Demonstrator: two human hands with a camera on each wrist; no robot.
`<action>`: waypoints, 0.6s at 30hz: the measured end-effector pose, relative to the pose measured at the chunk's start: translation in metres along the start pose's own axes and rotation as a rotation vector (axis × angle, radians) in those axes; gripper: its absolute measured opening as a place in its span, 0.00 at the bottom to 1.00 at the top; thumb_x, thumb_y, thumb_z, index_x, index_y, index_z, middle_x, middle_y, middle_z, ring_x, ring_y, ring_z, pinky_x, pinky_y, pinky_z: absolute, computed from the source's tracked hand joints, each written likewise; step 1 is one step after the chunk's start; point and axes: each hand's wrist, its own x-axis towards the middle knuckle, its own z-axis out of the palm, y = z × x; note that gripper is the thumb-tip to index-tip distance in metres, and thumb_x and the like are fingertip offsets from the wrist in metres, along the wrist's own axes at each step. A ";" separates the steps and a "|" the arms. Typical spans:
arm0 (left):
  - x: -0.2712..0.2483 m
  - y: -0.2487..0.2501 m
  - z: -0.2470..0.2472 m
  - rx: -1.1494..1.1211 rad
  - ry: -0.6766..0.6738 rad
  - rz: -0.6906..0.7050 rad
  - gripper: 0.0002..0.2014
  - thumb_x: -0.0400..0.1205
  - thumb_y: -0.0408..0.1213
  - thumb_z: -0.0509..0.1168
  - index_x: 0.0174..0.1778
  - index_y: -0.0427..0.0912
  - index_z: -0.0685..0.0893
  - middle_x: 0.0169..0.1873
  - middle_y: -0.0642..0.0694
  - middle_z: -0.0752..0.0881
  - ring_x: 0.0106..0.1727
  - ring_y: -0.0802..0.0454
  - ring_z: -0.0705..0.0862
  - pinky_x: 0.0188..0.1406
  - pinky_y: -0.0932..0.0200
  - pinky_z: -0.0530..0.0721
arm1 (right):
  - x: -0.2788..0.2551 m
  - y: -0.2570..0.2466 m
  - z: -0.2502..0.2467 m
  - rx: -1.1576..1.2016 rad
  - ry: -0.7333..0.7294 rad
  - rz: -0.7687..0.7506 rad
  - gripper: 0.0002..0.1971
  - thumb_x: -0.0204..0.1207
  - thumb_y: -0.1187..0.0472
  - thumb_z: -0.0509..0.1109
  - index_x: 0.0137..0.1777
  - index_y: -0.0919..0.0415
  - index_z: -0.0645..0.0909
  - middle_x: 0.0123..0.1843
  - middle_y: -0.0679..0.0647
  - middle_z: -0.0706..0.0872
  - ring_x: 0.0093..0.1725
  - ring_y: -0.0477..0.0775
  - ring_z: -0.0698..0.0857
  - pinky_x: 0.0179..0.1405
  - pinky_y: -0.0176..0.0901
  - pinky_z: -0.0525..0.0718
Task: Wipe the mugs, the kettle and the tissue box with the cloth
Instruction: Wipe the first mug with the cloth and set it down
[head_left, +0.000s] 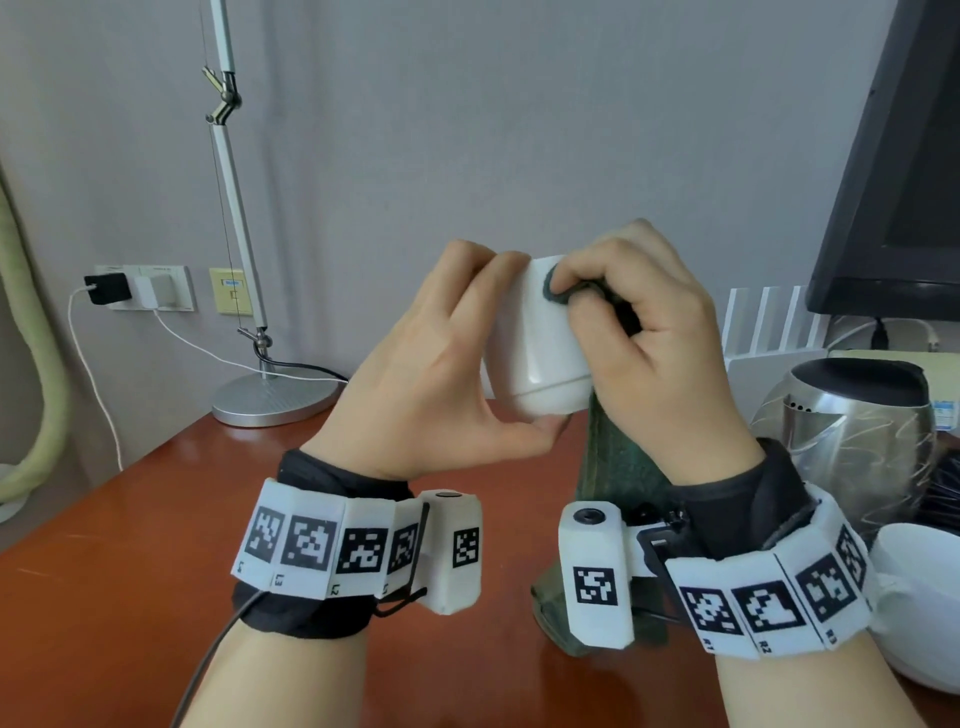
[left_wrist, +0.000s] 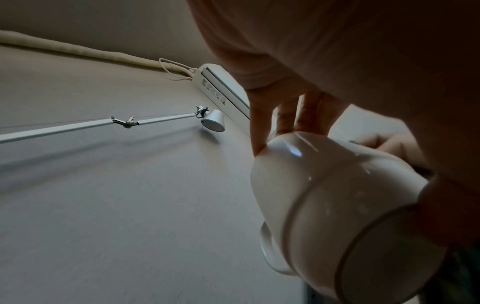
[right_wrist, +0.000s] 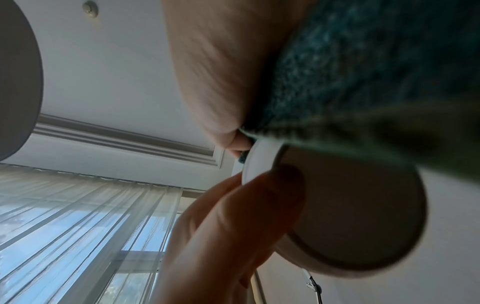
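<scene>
My left hand (head_left: 441, 384) grips a white mug (head_left: 540, 343) and holds it tilted above the wooden desk (head_left: 130, 545), fingers over its far side and thumb under its base. In the left wrist view the mug (left_wrist: 337, 205) shows its base and handle. My right hand (head_left: 649, 322) pinches a dark green cloth (head_left: 618, 467) and presses a fold of it against the mug's side near the rim. The rest of the cloth hangs down to the desk. In the right wrist view the cloth (right_wrist: 363, 72) lies over the mug's base (right_wrist: 350, 216).
A steel kettle (head_left: 857, 441) stands at the right, with a second white mug (head_left: 919, 597) in front of it. A desk lamp (head_left: 270, 395) stands at the back left near wall sockets (head_left: 145, 291). A dark monitor (head_left: 893, 182) rises at the back right.
</scene>
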 end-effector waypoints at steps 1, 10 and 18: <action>0.001 0.002 0.002 -0.007 -0.018 0.010 0.42 0.64 0.49 0.76 0.70 0.27 0.74 0.55 0.40 0.74 0.54 0.49 0.76 0.48 0.56 0.80 | 0.001 0.001 -0.002 0.004 0.014 0.018 0.09 0.75 0.75 0.61 0.44 0.68 0.83 0.43 0.52 0.77 0.43 0.50 0.78 0.44 0.37 0.75; -0.002 -0.007 0.000 -0.028 -0.016 0.008 0.41 0.63 0.48 0.79 0.68 0.28 0.76 0.53 0.41 0.74 0.50 0.50 0.76 0.44 0.54 0.78 | -0.002 -0.004 -0.001 0.004 -0.147 -0.029 0.10 0.69 0.71 0.62 0.32 0.66 0.84 0.36 0.51 0.78 0.39 0.53 0.75 0.41 0.36 0.71; -0.008 -0.022 -0.001 -0.105 0.188 -0.121 0.43 0.64 0.53 0.77 0.71 0.31 0.75 0.58 0.47 0.72 0.60 0.66 0.72 0.57 0.54 0.83 | -0.007 0.002 0.003 0.109 0.109 0.309 0.07 0.63 0.73 0.55 0.30 0.65 0.73 0.23 0.52 0.72 0.26 0.54 0.69 0.24 0.51 0.70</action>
